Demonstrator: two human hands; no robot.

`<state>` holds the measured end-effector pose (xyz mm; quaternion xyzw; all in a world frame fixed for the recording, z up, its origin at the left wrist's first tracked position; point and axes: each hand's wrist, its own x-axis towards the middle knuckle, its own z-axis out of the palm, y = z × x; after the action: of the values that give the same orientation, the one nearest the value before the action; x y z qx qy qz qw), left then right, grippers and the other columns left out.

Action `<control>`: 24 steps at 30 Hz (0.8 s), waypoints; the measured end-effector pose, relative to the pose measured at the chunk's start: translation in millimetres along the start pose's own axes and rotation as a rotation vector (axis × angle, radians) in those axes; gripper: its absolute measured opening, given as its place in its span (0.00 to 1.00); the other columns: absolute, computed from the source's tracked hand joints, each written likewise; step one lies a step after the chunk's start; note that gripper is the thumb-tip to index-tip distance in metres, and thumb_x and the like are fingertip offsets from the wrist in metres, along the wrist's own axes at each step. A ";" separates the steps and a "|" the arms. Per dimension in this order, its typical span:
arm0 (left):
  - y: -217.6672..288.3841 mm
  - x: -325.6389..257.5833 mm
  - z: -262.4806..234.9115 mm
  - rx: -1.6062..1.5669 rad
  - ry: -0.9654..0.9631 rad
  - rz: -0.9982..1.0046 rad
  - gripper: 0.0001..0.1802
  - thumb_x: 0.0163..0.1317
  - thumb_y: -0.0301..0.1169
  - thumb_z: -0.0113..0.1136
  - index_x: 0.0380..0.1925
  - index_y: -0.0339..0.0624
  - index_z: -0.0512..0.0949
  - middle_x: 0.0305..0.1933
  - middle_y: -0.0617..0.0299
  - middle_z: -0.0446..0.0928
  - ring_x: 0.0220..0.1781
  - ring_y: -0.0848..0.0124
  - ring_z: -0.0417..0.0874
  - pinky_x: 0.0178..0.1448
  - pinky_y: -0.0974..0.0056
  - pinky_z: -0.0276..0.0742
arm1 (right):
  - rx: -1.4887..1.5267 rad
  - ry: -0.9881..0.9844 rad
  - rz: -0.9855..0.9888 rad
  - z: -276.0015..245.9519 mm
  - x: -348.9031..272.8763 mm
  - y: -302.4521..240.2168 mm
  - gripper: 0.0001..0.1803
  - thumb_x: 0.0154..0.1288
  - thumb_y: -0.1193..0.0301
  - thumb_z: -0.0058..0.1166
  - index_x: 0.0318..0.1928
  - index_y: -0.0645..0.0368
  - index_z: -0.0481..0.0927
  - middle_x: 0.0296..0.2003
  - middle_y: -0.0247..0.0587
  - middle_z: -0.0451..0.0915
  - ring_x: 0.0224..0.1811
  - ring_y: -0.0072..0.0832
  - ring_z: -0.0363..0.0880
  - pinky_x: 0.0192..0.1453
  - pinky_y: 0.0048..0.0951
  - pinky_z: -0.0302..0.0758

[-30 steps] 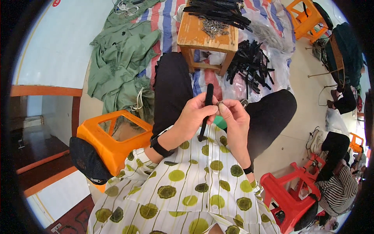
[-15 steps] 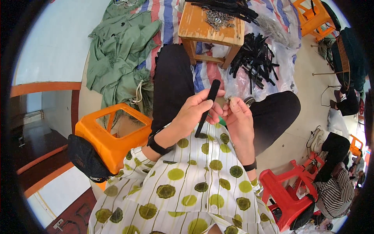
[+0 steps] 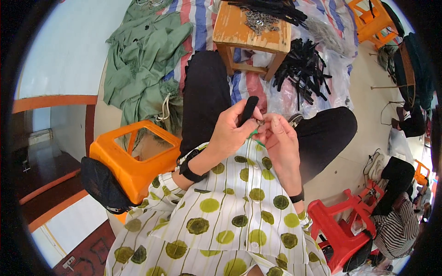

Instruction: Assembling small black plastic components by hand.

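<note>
My left hand (image 3: 229,128) is closed round a short black strap (image 3: 249,109), whose upper end sticks out past the fingers. Close against it, my right hand (image 3: 282,138) pinches a small metal piece (image 3: 260,123), partly covered by the fingertips. The two hands meet over my lap, and the strap's lower end is hidden in the left hand. Something thin and green (image 3: 253,133) shows between the fingers; its kind I cannot make out.
Ahead, a worn wooden stool (image 3: 251,39) bears small metal pieces (image 3: 260,21) and black straps (image 3: 276,8). More black straps (image 3: 301,69) lie on plastic sheeting. Green cloth (image 3: 138,64) and an orange stool (image 3: 131,161) are left; a red stool (image 3: 338,221) is right.
My left hand has drawn closer to the right. The strap now sits lower in the left grip, showing less length, and its end is beside the metal piece.
</note>
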<state>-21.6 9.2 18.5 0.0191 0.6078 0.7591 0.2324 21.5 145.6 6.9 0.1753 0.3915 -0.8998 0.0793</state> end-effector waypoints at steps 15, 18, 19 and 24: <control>-12.3 0.1 1.2 0.132 0.060 0.166 0.08 0.56 0.18 0.48 0.36 0.34 0.73 0.32 0.63 0.75 0.31 0.77 0.76 0.35 0.72 0.74 | 0.076 -0.044 0.076 -7.2 -1.7 1.9 0.05 0.63 0.76 0.50 0.38 0.64 0.73 0.33 0.36 0.78 0.34 0.23 0.78 0.44 0.30 0.79; -1.8 0.5 5.5 0.267 0.058 0.106 0.08 0.55 0.20 0.51 0.36 0.35 0.73 0.31 0.63 0.76 0.30 0.78 0.75 0.33 0.71 0.73 | -0.198 0.130 -0.097 -6.8 -8.7 -4.5 0.04 0.61 0.76 0.53 0.37 0.63 0.75 0.31 0.33 0.78 0.31 0.19 0.76 0.40 0.23 0.76; 2.6 1.4 9.9 0.387 0.053 -0.002 0.07 0.55 0.22 0.52 0.35 0.35 0.74 0.29 0.62 0.76 0.30 0.78 0.75 0.33 0.71 0.72 | -0.358 0.215 -0.168 -3.1 -10.7 -9.5 0.04 0.60 0.76 0.53 0.36 0.62 0.75 0.30 0.31 0.78 0.30 0.17 0.74 0.38 0.20 0.74; -10.3 -1.0 -7.9 0.454 0.150 0.104 0.05 0.56 0.25 0.55 0.33 0.38 0.74 0.23 0.68 0.71 0.22 0.83 0.67 0.24 0.76 0.61 | -0.673 0.138 -0.404 3.6 1.7 14.7 0.06 0.57 0.75 0.55 0.35 0.63 0.75 0.25 0.29 0.74 0.27 0.14 0.69 0.30 0.18 0.68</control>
<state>-19.8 3.1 7.2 0.0456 0.7766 0.6133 0.1368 23.1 132.9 -1.5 0.1190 0.6954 -0.7049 -0.0727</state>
